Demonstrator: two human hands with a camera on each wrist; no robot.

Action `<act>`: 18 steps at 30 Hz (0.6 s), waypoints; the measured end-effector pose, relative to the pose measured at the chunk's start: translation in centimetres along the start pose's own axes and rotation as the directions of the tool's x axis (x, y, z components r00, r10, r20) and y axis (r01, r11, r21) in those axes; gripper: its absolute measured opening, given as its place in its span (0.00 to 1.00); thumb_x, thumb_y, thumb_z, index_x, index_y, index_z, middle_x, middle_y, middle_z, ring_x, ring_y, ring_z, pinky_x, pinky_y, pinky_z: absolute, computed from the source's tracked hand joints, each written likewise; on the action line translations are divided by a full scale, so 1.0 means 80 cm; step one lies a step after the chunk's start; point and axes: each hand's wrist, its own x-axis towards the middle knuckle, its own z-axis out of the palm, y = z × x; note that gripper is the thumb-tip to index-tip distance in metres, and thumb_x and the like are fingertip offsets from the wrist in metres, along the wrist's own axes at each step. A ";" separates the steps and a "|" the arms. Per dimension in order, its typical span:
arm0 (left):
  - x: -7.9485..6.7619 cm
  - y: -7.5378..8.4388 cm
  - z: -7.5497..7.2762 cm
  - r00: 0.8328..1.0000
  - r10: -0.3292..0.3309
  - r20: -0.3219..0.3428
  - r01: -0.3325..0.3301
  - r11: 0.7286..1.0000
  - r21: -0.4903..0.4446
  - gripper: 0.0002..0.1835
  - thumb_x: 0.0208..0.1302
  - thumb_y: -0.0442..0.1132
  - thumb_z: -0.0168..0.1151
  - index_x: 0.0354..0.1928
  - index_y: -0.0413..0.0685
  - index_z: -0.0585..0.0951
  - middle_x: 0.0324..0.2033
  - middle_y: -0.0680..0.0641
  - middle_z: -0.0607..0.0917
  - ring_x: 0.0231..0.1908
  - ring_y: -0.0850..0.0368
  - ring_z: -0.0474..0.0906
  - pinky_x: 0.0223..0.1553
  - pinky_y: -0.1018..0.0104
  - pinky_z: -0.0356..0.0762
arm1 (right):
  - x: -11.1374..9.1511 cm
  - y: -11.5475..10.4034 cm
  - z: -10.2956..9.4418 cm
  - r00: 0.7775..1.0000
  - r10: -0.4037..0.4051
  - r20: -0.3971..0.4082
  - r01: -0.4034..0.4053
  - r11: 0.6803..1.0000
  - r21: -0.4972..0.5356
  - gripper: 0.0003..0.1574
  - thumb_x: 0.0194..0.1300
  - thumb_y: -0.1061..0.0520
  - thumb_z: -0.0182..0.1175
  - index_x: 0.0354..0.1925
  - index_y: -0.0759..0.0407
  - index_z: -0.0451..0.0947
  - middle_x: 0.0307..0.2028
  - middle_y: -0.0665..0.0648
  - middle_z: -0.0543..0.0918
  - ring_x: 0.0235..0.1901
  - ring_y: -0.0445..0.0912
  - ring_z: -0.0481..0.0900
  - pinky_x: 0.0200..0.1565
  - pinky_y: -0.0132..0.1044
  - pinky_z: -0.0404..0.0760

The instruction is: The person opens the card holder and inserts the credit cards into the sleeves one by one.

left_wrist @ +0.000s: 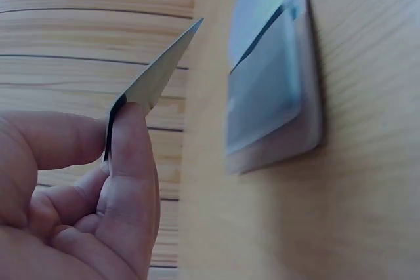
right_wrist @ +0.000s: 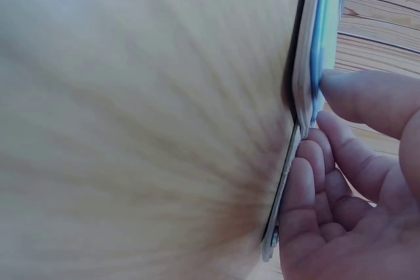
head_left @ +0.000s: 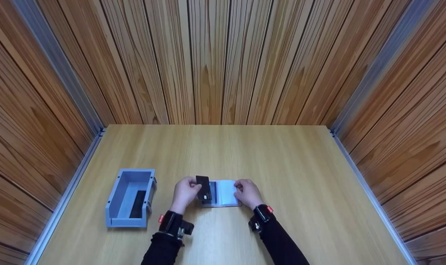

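Observation:
My left hand pinches a black card between thumb and fingers, one edge gripped and the rest standing free. In the head view the card overlaps the left side of an open card holder with clear plastic sleeves, lying on the table. From the left wrist view, the card tilts up beside the card holder, apart from it. At the card holder's right edge, my right hand pinches a sleeve between thumb and index finger; its other fingers curl near the cover's edge.
A grey-blue bin stands on the table to the left, with a flat black item inside against its right wall. Wood-panelled walls border the table at the back and both sides.

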 end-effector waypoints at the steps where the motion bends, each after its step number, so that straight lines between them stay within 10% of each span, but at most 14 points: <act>1: 0.000 -0.001 0.004 1.000 -0.001 0.006 0.001 1.000 -0.004 0.06 0.59 0.30 0.66 0.37 0.34 0.81 0.28 0.46 0.81 0.31 0.53 0.77 0.33 0.61 0.77 | 0.000 0.000 0.000 1.000 0.002 0.002 -0.002 1.000 0.000 0.17 0.55 0.65 0.68 0.45 0.66 0.80 0.41 0.58 0.77 0.42 0.51 0.77 0.48 0.46 0.76; 18: 0.001 -0.012 0.048 0.996 -0.063 0.069 0.068 0.996 -0.065 0.04 0.60 0.27 0.64 0.35 0.35 0.77 0.23 0.47 0.77 0.16 0.58 0.74 0.19 0.67 0.75 | 0.002 -0.003 -0.001 0.997 0.065 0.029 -0.065 0.998 0.014 0.17 0.57 0.65 0.67 0.46 0.63 0.80 0.42 0.56 0.77 0.43 0.50 0.76 0.49 0.46 0.76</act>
